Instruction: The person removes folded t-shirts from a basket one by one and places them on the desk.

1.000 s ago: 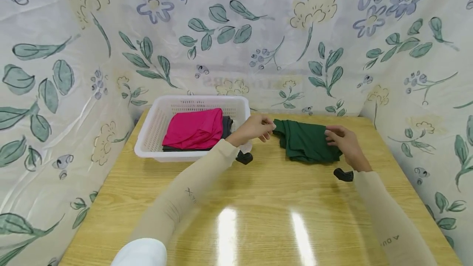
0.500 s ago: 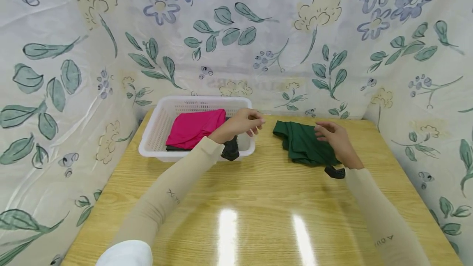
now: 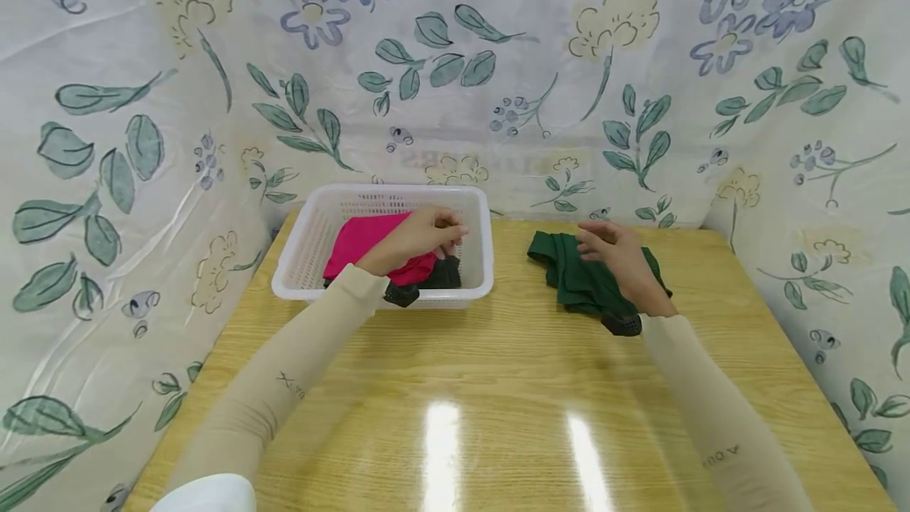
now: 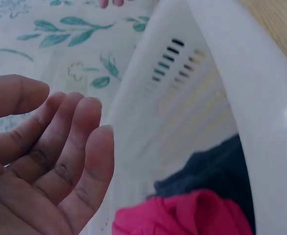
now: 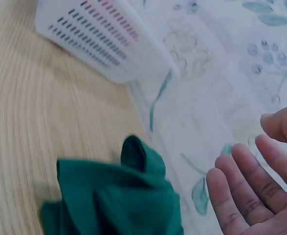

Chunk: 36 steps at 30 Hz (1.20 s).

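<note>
A folded dark green cloth (image 3: 577, 279) lies on the wooden table, with the right hand (image 3: 617, 255) held over it. In the right wrist view that hand (image 5: 261, 181) is relaxed and empty, beside the green cloth (image 5: 119, 196). The left hand (image 3: 419, 235) hovers above a white perforated basket (image 3: 476, 291). Inside the basket are a bright pink cloth (image 3: 359, 239) and a dark cloth (image 3: 446, 275). Loosely bent fingers with nothing between them show on the left hand (image 4: 50, 161) in the left wrist view, next to the pink cloth (image 4: 182, 215).
Floral sheeting (image 3: 526, 62) hangs behind the table (image 3: 512, 385) and on both sides. The basket stands at the back left of the table, with the green cloth to its right. Black devices are on both wrists.
The left hand has moved left, from beside the green cloth to over the basket. The right hand has shifted slightly left above the green cloth, off its right edge.
</note>
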Motion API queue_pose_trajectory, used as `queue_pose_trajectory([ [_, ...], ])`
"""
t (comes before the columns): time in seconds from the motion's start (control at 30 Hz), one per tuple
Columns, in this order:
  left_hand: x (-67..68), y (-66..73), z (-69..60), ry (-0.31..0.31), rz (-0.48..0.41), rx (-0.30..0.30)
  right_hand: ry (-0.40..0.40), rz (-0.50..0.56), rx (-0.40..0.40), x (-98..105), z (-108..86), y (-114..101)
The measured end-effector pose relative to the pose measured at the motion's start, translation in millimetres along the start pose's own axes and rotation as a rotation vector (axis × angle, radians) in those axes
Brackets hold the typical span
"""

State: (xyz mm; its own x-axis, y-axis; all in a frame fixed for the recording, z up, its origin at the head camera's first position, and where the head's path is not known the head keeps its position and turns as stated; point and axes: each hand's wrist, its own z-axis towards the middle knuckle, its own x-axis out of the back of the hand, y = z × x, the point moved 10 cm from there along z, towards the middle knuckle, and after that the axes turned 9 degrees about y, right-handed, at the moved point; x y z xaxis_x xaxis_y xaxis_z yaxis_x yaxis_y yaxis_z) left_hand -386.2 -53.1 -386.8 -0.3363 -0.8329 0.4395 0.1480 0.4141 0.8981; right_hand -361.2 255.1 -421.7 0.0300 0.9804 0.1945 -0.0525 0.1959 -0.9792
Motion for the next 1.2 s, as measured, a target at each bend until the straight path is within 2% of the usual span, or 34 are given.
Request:
queue_pose_trajectory([
  [0.1, 12.4, -6.3, -4.9, 0.019, 0.016, 0.016, -0.017, 0.006, -0.005, -13, 1.2, -2],
  [0.33, 34.5, -21.6, -13.9, 0.02, 0.079, 0.034, -0.054, 0.038, 0.009, -38, 0.3, -11],
  [0.5, 55.9, -32.2, -17.3, 0.058, 0.061, 0.045, -0.078, 0.044, 0.031, -54, 2.0, -19],
  [0.63, 75.0, -45.7, -20.0, 0.095, 0.06, 0.071, -0.105, 0.062, 0.026, -70, 4.5, -26],
  [0.83, 106.3, -62.7, -31.3, 0.159, 0.078, 0.121, -0.124, 0.046, 0.045, -97, 9.0, -39],
  [1.03, 129.1, -75.8, -42.2, 0.183, 0.06, 0.163, -0.167, 0.062, 0.057, -127, 9.1, -51],
  [1.2, 145.3, -85.3, -45.1, 0.221, 0.074, 0.179, -0.187, 0.064, 0.045, -152, 9.9, -63],
])
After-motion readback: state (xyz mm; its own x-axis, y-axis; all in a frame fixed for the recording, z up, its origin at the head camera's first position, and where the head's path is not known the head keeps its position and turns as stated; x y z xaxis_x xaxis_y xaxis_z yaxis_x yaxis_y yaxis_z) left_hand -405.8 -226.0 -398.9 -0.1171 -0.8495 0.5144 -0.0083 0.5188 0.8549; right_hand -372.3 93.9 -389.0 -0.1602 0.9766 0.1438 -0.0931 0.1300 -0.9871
